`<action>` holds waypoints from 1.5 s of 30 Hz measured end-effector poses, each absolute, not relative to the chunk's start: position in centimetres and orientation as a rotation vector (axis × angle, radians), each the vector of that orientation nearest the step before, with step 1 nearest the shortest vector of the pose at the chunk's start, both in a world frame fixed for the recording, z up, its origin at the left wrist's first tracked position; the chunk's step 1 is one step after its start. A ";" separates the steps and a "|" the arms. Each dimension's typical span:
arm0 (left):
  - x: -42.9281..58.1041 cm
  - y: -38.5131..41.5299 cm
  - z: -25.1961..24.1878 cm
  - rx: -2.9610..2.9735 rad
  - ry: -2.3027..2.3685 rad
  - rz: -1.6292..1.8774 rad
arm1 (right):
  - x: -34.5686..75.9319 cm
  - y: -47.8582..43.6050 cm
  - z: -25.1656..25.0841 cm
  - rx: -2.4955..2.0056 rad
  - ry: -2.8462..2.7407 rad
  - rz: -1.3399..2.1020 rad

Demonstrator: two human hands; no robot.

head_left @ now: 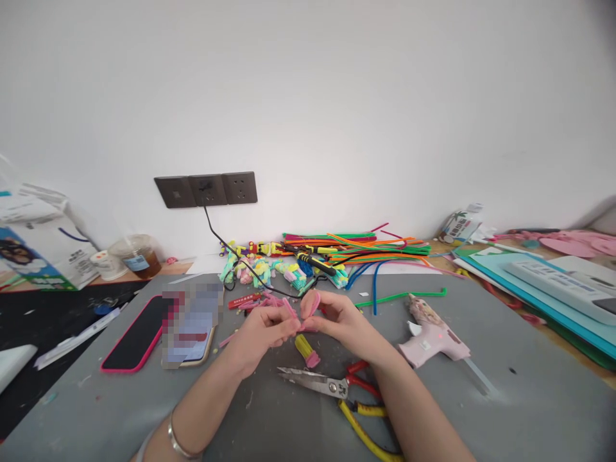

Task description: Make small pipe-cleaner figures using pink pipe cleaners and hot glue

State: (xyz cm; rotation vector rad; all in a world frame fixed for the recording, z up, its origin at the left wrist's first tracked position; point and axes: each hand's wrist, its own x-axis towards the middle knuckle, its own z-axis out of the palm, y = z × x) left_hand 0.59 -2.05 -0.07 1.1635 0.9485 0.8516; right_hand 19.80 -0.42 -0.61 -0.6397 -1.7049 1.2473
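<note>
A bent pink pipe cleaner point(314, 304) is pinched between my two hands above the grey mat. The fingers of my left hand point(269, 330) close on one end of it. My right hand point(341, 319) grips the looped part, with thumb and fingers pressed together. Just below my fingertips lies a small yellow and pink pipe-cleaner piece point(306, 350). Nearer to me rest scissors point(317, 384) with red handles, blades pointing left. A yellow-handled tool point(360, 428) lies partly under my right forearm. Behind my left hand are loose pink pieces point(264, 301).
A pink glue gun point(436, 340) with a glue stick lies at right. Two phones, one pink-cased point(137, 333), lie at left. Behind are coloured pipe cleaners point(356, 249) and small pastel pieces point(262, 273). A black cord point(231, 247) runs from the wall socket. Folders point(543, 289) are stacked far right.
</note>
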 end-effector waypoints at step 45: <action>0.8 -2.8 -0.1 1.618 0.953 0.656 | 18.4 -0.3 -1.8 -0.678 -1.252 1.417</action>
